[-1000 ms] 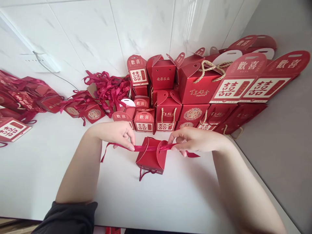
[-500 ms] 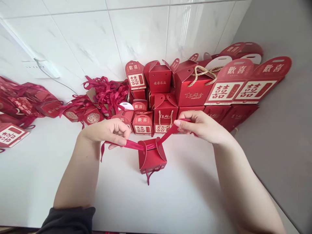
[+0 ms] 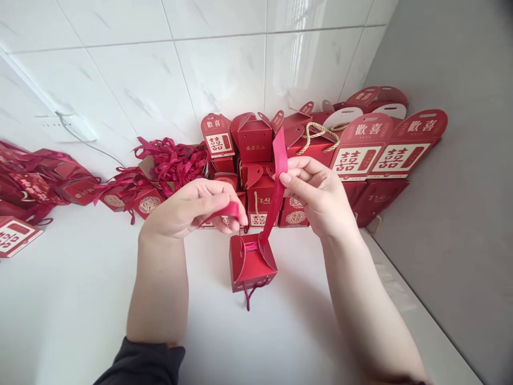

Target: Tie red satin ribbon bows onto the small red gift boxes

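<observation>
A small red gift box (image 3: 255, 263) stands on the white table, its top flaps folded up and a dark red cord hanging at its front. A red ribbon (image 3: 274, 208) passes through slots in the flaps, and both its ends are lifted above the box. My left hand (image 3: 202, 209) is closed on one end, which curls over the fingers. Between thumb and fingers of my right hand (image 3: 310, 187) the other end is pinched, its tip pointing upward. Neither hand touches the box itself.
Stacked red boxes (image 3: 256, 140) line the tiled wall, some with gold rope handles. A heap of red ribbons (image 3: 176, 166) lies left of them, and more ribboned boxes (image 3: 76, 182) sit farther left. A grey panel (image 3: 449, 214) bounds the right side.
My hands have come closer together above the box. The right-hand ribbon end now stands upright, and my left hand has moved right and turned over its end. The view has shifted slightly.
</observation>
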`<control>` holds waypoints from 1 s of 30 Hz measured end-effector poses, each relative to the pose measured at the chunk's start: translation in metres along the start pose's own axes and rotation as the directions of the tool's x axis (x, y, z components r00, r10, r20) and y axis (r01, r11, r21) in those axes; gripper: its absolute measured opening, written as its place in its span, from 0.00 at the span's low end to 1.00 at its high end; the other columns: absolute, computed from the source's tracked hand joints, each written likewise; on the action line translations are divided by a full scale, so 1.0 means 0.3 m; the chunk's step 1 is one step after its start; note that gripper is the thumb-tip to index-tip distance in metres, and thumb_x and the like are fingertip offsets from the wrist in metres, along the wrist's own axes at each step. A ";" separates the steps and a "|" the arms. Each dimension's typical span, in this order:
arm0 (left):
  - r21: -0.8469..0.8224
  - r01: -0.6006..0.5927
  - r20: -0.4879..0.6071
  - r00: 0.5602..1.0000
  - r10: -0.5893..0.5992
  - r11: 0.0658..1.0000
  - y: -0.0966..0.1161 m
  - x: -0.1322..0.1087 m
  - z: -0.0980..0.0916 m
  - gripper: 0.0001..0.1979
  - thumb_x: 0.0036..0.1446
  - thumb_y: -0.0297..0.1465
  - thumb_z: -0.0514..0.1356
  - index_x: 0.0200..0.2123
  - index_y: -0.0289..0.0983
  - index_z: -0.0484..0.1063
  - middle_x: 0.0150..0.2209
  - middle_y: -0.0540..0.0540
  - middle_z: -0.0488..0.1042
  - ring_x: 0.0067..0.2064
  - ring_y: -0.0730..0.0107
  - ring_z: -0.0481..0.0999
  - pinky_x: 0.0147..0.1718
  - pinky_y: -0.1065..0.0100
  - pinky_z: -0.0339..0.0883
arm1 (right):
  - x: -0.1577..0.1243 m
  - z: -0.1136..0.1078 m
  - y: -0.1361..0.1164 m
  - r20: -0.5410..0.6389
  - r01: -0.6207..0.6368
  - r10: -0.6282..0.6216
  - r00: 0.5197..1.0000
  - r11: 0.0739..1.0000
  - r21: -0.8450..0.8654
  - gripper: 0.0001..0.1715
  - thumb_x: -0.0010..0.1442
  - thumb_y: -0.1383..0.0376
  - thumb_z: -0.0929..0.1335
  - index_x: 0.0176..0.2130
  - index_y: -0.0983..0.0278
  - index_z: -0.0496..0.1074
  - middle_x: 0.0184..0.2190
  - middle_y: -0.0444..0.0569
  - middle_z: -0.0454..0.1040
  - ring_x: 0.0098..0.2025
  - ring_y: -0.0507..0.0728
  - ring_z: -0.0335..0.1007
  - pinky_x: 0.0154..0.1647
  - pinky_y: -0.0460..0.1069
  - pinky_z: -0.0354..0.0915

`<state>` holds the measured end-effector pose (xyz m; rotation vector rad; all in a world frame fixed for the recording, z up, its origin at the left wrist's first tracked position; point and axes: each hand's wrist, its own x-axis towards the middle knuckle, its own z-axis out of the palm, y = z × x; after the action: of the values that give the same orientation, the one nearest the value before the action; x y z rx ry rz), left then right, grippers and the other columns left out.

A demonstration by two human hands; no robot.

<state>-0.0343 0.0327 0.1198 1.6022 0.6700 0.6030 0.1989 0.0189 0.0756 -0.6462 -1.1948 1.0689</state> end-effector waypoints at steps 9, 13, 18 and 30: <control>0.079 -0.319 -0.443 0.838 0.319 0.945 -0.010 0.031 0.076 0.12 0.48 0.27 0.69 0.39 0.40 0.79 0.30 0.48 0.80 0.28 0.74 0.76 0.23 0.77 0.68 | -0.025 0.038 0.035 0.007 0.047 -0.046 0.999 0.993 -0.110 0.07 0.59 0.63 0.72 0.37 0.63 0.74 0.31 0.44 0.75 0.32 0.50 0.70 0.36 0.47 0.67; 0.056 -0.257 -0.507 0.825 0.249 0.965 -0.045 0.073 0.120 0.15 0.47 0.30 0.71 0.41 0.40 0.77 0.30 0.49 0.80 0.30 0.73 0.77 0.28 0.74 0.70 | -0.039 0.048 0.052 0.077 0.028 -0.023 0.997 0.998 -0.063 0.07 0.60 0.62 0.72 0.36 0.63 0.73 0.31 0.44 0.74 0.34 0.51 0.70 0.37 0.47 0.66; 0.066 -0.191 -0.505 0.840 0.198 0.979 -0.115 0.118 0.139 0.09 0.51 0.35 0.69 0.28 0.36 0.77 0.26 0.50 0.74 0.28 0.78 0.71 0.26 0.76 0.65 | -0.042 0.058 0.069 0.082 -0.022 0.026 0.996 0.999 -0.048 0.11 0.57 0.59 0.74 0.33 0.63 0.72 0.28 0.41 0.71 0.30 0.49 0.66 0.34 0.46 0.64; 0.073 -0.248 -0.591 0.770 0.242 0.966 -0.143 0.147 0.143 0.09 0.50 0.37 0.70 0.32 0.38 0.80 0.30 0.49 0.78 0.31 0.74 0.73 0.31 0.72 0.67 | -0.036 0.049 0.074 0.066 -0.048 0.054 0.996 0.995 -0.093 0.11 0.60 0.58 0.71 0.34 0.62 0.71 0.29 0.42 0.71 0.32 0.50 0.68 0.36 0.46 0.65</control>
<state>0.0234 0.0390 0.0723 1.4970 0.9184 1.3427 0.1781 0.0162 0.0562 -0.7191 -1.2984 1.0912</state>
